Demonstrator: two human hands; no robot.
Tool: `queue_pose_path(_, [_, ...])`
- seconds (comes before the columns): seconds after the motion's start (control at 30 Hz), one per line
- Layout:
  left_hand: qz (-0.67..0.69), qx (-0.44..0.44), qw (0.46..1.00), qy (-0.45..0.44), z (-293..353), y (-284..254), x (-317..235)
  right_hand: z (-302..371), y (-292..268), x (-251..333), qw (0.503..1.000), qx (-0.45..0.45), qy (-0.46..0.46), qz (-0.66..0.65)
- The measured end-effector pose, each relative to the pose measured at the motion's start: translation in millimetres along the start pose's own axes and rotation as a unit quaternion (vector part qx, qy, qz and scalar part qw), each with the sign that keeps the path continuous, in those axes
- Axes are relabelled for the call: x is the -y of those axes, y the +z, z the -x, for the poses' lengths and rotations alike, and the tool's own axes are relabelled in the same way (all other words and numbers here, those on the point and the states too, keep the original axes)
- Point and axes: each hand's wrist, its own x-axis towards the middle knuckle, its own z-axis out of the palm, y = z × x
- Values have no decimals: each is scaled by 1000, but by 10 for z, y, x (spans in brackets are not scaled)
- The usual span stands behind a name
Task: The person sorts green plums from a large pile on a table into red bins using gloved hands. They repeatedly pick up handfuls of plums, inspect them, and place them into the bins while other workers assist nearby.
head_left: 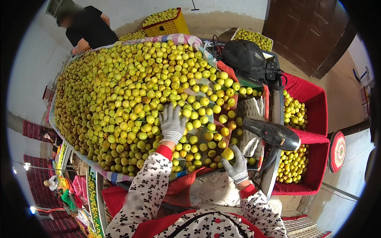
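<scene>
A broad heap of round yellow-green fruit, some with brownish blush, fills the cloth-lined table in front of me. My left hand, in a grey-and-white striped glove, lies on the heap near its middle with the fingers stretched out. Nothing shows in its grasp. My right hand, gloved the same way, is at the near right edge of the heap. Between its thumb and fingers is a single larger-looking yellow fruit. Thinly scattered fruit lies on the liner between the two hands.
A black hair dryer lies right of my right hand, by a white woven strip. Beyond it are two red-lined bins holding fruit. A black bag rests at the far right corner. Far left, a person in black stands near a yellow crate.
</scene>
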Motion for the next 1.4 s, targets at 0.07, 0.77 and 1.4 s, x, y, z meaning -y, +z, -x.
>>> queue_pose_path(0.07, [24,16,999,-28,216,202,192,-26,-13,67,999,22,25,-6])
queue_pose_path(0.77, [34,207,908,362,1909,-1022,792,-22,-7,55,999,33,16,-16])
queue_pose_path(1.4, [174,109,970,127,1697,-505,241,-17,7,23,999,18,23,-26])
